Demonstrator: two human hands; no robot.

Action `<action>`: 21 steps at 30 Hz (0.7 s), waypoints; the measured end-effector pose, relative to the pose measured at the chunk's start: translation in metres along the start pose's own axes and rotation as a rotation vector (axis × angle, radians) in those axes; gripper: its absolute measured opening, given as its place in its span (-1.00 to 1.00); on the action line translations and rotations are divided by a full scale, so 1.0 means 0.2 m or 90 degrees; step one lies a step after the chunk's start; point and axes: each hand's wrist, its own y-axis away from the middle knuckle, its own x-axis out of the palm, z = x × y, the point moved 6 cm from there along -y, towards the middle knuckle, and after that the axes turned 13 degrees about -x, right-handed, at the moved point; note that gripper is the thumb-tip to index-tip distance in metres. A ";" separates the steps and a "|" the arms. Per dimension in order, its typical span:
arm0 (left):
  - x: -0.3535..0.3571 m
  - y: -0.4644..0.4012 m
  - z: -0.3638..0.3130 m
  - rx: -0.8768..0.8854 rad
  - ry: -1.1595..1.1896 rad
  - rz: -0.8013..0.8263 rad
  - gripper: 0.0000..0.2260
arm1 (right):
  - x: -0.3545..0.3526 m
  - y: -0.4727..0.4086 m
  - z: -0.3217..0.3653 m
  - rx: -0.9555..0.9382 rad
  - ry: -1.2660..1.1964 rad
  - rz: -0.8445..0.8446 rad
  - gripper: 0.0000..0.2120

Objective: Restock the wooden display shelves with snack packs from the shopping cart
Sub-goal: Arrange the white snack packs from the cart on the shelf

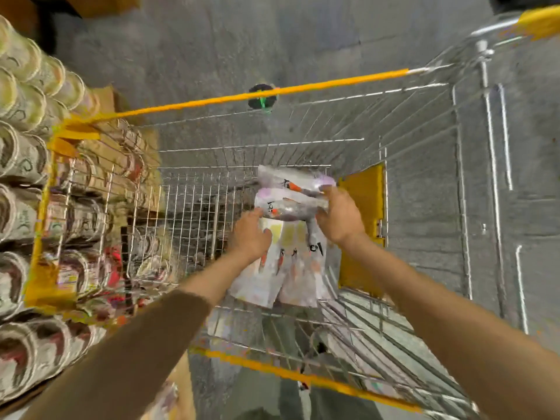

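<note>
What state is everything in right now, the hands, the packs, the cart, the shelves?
Left hand: inside the cart, fingers curled on the snack packs.
Right hand: gripping the other end of the packs.
Snack packs: a small stack, held between both hands.
Shopping cart: nearly empty of stock, only these packs visible.
Display shelves: on the left, already crowded with rows of round packs.

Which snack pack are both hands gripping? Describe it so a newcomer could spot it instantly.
Start at the wire shopping cart with yellow rails and look down inside it. Near its yellow plastic flap, the left hand and right hand hold the crinkled whitish snack pack with orange marks. Unlike the flat packs lying below it, it is raised and pinched at both ends.
</note>
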 end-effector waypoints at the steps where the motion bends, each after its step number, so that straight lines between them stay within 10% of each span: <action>1: 0.00 -0.05 -0.03 0.026 -0.006 -0.013 -0.61 | 0.01 -0.07 -0.01 -0.012 0.019 -0.008 -0.58; 9: 0.10 -0.46 -0.20 0.230 -0.307 0.054 -0.46 | 0.23 -0.46 -0.19 -0.053 0.220 0.251 -0.15; 21: 0.17 -0.58 -0.26 0.349 -0.370 0.064 -0.66 | 0.26 -0.63 -0.24 0.004 0.255 0.213 -0.50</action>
